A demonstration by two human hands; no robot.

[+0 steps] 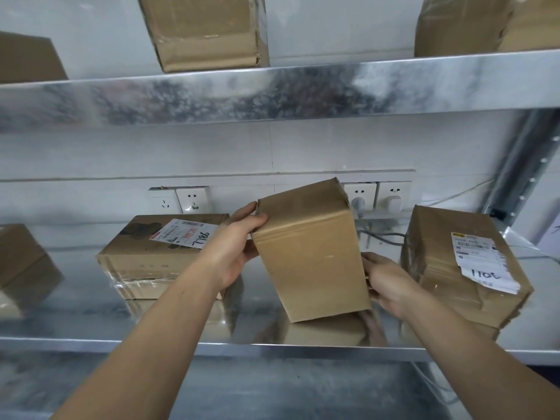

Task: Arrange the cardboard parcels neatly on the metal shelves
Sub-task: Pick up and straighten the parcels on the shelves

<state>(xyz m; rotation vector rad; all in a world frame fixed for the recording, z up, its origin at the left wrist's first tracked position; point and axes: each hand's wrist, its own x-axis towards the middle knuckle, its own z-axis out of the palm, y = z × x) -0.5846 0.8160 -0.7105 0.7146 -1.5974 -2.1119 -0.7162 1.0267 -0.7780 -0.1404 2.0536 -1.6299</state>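
Note:
A plain cardboard parcel (309,250) stands tilted on the middle metal shelf (188,344), its lower corner touching the surface. My left hand (233,247) grips its upper left edge, thumb and fingers wrapped round the corner. My right hand (388,283) holds its lower right side. A flat labelled parcel (157,256) lies to the left of it. A taped parcel with a white label (466,268) sits to the right. Another parcel (21,268) sits at the far left edge.
The upper shelf (272,92) carries three more parcels (206,31), (485,22), (27,59). Wall sockets with plugs (391,198) and a grey cable (381,237) run behind the held parcel. A perforated steel upright (521,165) stands at the right.

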